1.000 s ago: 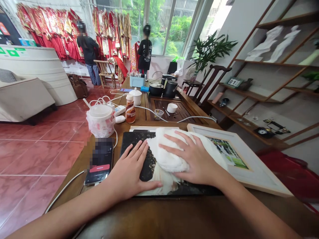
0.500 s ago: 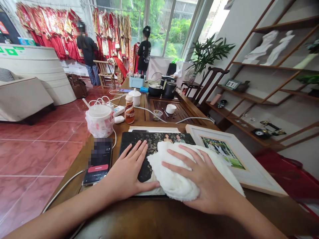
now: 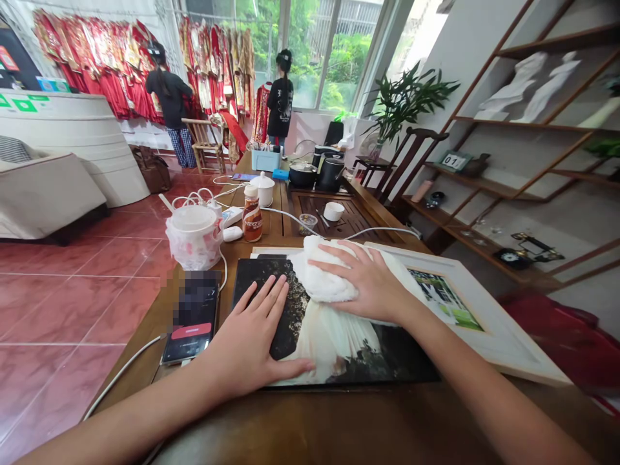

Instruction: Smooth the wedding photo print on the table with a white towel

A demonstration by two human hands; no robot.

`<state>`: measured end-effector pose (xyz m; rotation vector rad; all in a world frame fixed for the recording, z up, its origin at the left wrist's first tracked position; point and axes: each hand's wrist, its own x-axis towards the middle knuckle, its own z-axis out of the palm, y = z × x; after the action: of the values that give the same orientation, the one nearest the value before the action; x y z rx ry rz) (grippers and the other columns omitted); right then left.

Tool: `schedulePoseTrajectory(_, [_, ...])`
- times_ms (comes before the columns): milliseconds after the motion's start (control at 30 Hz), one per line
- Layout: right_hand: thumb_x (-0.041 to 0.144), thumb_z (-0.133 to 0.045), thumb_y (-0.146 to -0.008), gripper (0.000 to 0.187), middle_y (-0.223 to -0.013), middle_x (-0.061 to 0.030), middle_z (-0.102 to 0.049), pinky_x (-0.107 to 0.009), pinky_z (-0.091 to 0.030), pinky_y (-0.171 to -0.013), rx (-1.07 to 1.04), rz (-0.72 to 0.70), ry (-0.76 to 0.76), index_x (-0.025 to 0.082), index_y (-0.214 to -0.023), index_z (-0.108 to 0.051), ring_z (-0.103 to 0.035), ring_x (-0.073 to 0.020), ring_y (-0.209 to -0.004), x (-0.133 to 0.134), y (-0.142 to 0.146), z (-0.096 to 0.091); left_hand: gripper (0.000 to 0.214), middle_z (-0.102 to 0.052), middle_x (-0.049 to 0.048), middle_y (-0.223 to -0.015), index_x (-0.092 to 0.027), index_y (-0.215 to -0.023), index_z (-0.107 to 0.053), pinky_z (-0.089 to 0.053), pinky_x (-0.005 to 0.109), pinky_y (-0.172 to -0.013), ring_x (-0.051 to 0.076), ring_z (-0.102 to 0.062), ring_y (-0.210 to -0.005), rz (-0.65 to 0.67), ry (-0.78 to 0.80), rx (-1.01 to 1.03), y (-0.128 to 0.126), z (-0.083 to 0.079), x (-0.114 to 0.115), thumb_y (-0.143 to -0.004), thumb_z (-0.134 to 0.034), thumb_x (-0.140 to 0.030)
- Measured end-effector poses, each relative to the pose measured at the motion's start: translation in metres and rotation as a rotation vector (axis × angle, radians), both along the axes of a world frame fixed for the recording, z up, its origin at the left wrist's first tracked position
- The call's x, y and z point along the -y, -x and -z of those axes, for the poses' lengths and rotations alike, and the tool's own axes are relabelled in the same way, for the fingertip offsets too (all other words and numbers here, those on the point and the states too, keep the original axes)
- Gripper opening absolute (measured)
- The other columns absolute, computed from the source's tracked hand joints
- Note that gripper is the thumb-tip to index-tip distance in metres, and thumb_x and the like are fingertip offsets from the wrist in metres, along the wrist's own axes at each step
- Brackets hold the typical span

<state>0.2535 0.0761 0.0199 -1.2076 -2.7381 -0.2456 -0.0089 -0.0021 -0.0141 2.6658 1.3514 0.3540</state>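
A dark photo print showing a pale dress lies flat on the wooden table in front of me. Spread out on its left part is my left hand, fingers flat and holding nothing. My right hand presses a bunched white cloth onto the upper part of the print, its fingers spread over the fluffy fabric and the thumb side hidden. Under the cloth the top of the picture is covered. A framed photo with a pale wooden frame lies to the right, partly behind my right forearm and the cloth.
Left of the print are a phone with a cable, a lidded cup in a plastic bag and a bottle. A tea tray with a white bowl lies beyond. Shelves stand right; two people are by hanging red garments.
My right hand has pushed the white cloth away from me, toward the print's top edge, baring the pale dress in the lower part. My left hand has stayed in place.
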Motion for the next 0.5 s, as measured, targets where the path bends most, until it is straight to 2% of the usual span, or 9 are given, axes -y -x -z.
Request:
schedulePoseTrajectory(200, [0.058, -0.059, -0.080, 0.071, -0.158, 0.0016, -0.030, -0.066, -0.025, -0.102, 0.009, -0.040, -0.024, 0.045, -0.146, -0.035, -0.028, -0.0390, -0.139, 0.015, -0.001, 0.002, 0.111, -0.022, 0.0168, -0.158, -0.006, -0.154, -0.022, -0.021, 0.054, -0.118, 0.034, -0.018, -0.147, -0.036, -0.009, 0.028, -0.002, 0.000, 0.001, -0.079, -0.035, -0.087])
schedulePoseTrajectory(500, [0.048, -0.065, -0.070, 0.089, -0.161, 0.0024, -0.021, -0.066, -0.025, -0.099, 0.056, -0.029, -0.005, 0.044, -0.150, -0.025, -0.026, -0.0436, -0.139, 0.090, -0.017, 0.010, 0.108, -0.025, 0.0159, -0.157, -0.010, -0.154, -0.022, -0.021, 0.053, -0.118, 0.034, -0.021, -0.147, -0.031, -0.037, 0.047, -0.001, 0.003, 0.001, -0.079, -0.038, -0.085])
